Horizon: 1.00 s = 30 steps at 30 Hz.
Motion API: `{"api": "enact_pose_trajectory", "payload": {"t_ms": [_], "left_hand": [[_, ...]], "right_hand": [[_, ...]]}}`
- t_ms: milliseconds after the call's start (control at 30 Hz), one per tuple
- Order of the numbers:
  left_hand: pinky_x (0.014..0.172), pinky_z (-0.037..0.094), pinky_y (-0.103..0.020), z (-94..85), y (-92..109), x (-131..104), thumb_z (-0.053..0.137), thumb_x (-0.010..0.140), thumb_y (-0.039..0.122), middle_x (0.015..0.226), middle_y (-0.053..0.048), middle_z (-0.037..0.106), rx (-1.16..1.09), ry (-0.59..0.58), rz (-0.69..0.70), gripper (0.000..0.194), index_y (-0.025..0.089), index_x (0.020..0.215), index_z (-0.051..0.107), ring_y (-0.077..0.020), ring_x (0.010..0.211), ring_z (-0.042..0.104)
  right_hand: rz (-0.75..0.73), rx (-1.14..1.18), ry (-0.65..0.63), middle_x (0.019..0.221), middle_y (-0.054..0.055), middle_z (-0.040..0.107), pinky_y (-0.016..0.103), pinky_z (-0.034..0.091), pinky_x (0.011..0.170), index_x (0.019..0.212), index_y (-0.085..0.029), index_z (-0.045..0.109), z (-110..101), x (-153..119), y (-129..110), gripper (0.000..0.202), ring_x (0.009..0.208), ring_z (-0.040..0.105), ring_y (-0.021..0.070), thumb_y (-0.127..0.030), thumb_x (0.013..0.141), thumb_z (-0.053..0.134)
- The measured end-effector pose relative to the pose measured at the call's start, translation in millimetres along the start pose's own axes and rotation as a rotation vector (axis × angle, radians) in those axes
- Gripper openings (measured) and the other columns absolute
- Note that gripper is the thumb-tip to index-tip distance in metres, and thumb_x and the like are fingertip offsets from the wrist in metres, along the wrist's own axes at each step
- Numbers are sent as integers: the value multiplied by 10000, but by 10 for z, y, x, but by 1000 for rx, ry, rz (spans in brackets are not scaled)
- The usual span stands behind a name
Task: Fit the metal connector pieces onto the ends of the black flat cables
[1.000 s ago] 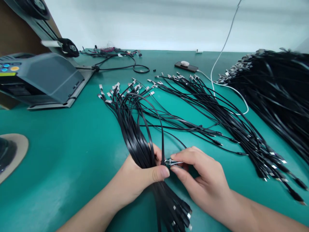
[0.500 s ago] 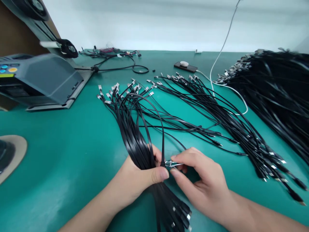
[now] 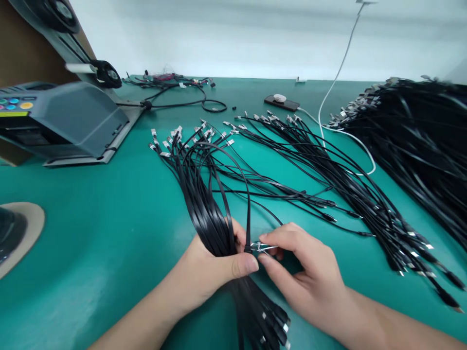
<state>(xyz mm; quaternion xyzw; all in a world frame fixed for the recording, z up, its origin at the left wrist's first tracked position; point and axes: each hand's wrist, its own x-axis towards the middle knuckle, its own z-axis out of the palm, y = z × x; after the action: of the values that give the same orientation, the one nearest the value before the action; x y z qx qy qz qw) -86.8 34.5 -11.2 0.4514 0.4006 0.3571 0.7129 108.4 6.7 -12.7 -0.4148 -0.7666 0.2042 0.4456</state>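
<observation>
A thick bundle of flat black cables (image 3: 204,214) is wrapped in the fingers of my left hand (image 3: 219,265), with my thumb across its front. The bundle's lower plugs (image 3: 275,321) fan out below that hand. One cable arches up and back down, its dark end held near my left thumb. My right hand (image 3: 310,277) pinches a small shiny metal clip-like piece (image 3: 263,247) with two thin arms between thumb and forefinger. Its tip meets the side of that cable end. What the other right fingers do is partly hidden.
Loose black cables (image 3: 270,187) and a second bundle (image 3: 335,180) lie to the right, beside a large cable heap (image 3: 412,126). A phone (image 3: 281,102) with a white cord (image 3: 330,90) rests behind. A grey machine (image 3: 76,121) and a tape roll (image 3: 31,221) stand left.
The whole view has shifted slightly to the right in the picture. Both hands keep their grips, and the metal piece's two arms look a little further apart.
</observation>
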Motion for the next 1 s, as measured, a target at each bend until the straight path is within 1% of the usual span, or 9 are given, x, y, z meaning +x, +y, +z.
{"api": "enact_pose_trajectory", "payload": {"t_ms": [100, 267, 400, 633, 833, 900, 933, 1000], "left_hand": [[564, 380, -204, 18, 22, 2, 941, 562, 246, 663, 51, 582, -10, 34, -10, 365, 182, 739, 629, -101, 623, 492], [551, 385, -191, 38, 41, -20, 947, 531, 191, 647, 64, 588, -30, 52, -3, 384, 191, 726, 617, -92, 601, 498], [553, 391, -185, 42, 35, -32, 941, 540, 177, 645, 68, 585, -46, 52, -8, 387, 189, 730, 605, -87, 601, 502], [552, 395, -182, 43, 32, -30, 915, 606, 230, 669, 65, 583, -12, 38, -4, 352, 193, 759, 599, -82, 603, 503], [536, 387, -191, 38, 27, -16, 928, 568, 203, 655, 65, 580, 0, 55, 14, 367, 191, 741, 604, -87, 587, 490], [537, 385, -197, 33, 17, -12, 926, 576, 219, 665, 62, 581, 5, 54, 13, 369, 191, 749, 601, -89, 588, 484], [542, 385, -201, 29, 11, -12, 922, 588, 236, 670, 60, 580, 6, 44, 13, 365, 192, 756, 601, -91, 594, 485], [557, 388, -209, 20, -3, -12, 908, 625, 280, 672, 56, 580, 6, 17, 5, 351, 191, 778, 605, -97, 606, 491]], "right_hand": [[-5, 10, -6, 833, -11, 670, 284, 492, 655, 1094, -226, 580, 0, -6, 15, 216, 702, 609, 127, -140, 909, 649], [-33, 10, -13, 820, -11, 667, 282, 486, 653, 1089, -216, 581, -16, 3, -1, 209, 701, 607, 127, -132, 909, 645], [-43, 9, -13, 812, -11, 665, 283, 482, 651, 1090, -208, 583, -21, 13, -10, 195, 700, 603, 127, -148, 915, 644], [-19, 21, -25, 876, -13, 694, 266, 492, 693, 1096, -211, 590, -15, -1, 9, 181, 741, 626, 109, -150, 933, 639], [-1, 21, 1, 900, -24, 706, 272, 484, 728, 1079, -232, 597, -42, -5, 16, 122, 777, 655, 108, -175, 971, 602], [4, 63, 24, 953, -3, 699, 284, 501, 781, 1114, -234, 588, -58, -9, 17, 152, 865, 665, 131, -172, 976, 586], [-13, 92, 19, 1019, 20, 694, 297, 510, 828, 1138, -232, 579, -66, -10, 16, 171, 948, 663, 149, -164, 982, 565], [-81, 161, -30, 1186, 72, 655, 328, 515, 915, 1184, -228, 549, -78, -3, 8, 196, 1107, 628, 181, -164, 1005, 501]]}}
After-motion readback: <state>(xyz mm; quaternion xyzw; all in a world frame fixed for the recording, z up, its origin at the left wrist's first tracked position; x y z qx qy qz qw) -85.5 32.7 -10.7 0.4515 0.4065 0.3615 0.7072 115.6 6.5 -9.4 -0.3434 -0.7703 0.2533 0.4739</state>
